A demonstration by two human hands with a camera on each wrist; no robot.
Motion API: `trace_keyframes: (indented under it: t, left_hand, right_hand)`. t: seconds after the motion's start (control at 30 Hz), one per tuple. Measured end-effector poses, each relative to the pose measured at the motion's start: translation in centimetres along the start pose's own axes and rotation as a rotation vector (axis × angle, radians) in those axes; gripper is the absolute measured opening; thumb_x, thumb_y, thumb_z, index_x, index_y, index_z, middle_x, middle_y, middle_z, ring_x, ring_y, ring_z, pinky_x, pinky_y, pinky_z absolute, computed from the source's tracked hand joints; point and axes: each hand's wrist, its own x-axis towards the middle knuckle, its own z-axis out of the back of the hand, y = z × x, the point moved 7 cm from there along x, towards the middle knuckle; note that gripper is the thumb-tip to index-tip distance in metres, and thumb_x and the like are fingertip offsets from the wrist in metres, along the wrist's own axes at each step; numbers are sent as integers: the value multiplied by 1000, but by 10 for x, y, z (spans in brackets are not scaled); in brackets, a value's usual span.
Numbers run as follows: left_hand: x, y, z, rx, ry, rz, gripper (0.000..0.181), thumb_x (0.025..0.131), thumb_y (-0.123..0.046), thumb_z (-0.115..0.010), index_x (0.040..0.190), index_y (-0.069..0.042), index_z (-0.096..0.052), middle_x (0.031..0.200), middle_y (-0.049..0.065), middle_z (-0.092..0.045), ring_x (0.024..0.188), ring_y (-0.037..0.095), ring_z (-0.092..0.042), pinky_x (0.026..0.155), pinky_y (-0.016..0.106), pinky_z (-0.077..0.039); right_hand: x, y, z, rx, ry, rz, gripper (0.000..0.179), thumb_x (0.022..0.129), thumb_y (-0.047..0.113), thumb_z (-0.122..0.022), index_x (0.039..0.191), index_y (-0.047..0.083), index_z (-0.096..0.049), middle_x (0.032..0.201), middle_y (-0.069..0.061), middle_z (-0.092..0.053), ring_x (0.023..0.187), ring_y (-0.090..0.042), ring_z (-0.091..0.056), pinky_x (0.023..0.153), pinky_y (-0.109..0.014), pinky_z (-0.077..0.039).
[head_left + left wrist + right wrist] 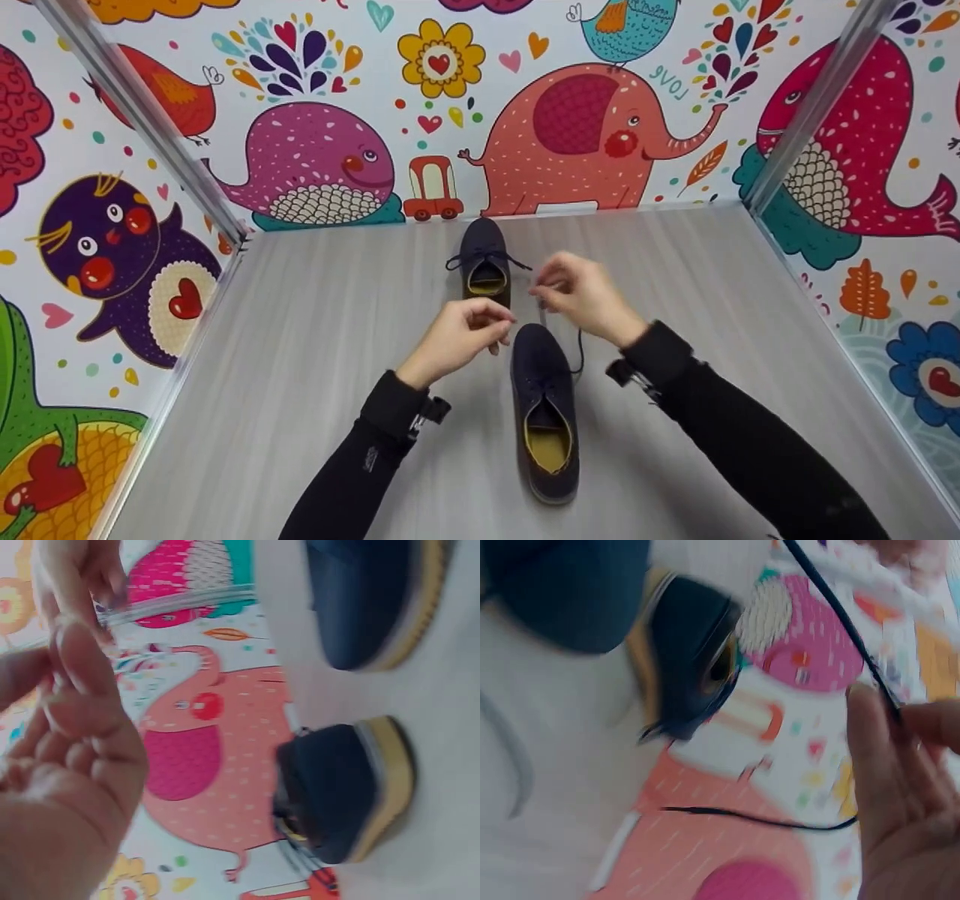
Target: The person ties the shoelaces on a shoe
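Right hand [585, 296] pinching navy shoelace [840, 615]; left hand [465, 337] curled, cannot tell if gripping
Navy lace-up shoe [544, 409] below grips, toward wearer, long axis fore-and-aft, toe pointing between hands, left fingertips nearer toe

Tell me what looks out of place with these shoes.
The near shoe has a loose lace, pinched by the right hand, whereas the far shoe looks tied. They also stand one ahead of the other, not side by side. No damage shows.
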Motion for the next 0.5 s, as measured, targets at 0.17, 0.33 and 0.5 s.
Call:
trace_keyframes:
  t: [0.17,0.33,0.5]
  left_hand:
    - [-18,2,-2,-20,63,-80,14,97,-6,-63,106,2,-70,86,21,-68,71,27,-63,63,28,-53]
    - [-24,20,-3,113,30,-57,12,97,-9,-65,105,-3,-72,88,11,-70,73,21,-64,64,26,-51]
    - [-18,45,-20,292,104,-40,19,96,-9,-66,113,-3,-70,105,9,-69,88,19,-63,77,34,-52]
  right_hand:
    - [14,15,-37,-200,237,137,7,95,12,-68,98,8,-63,97,-4,-71,94,-18,-69,75,-34,-56]
    - [4,-15,-29,-332,284,104,5,93,11,-70,90,9,-66,85,-1,-70,80,-15,-68,69,-35,-55]
    - [-24,-50,-24,-420,400,38,5,89,2,-70,85,6,-69,69,2,-65,59,-8,-58,55,-28,-49]
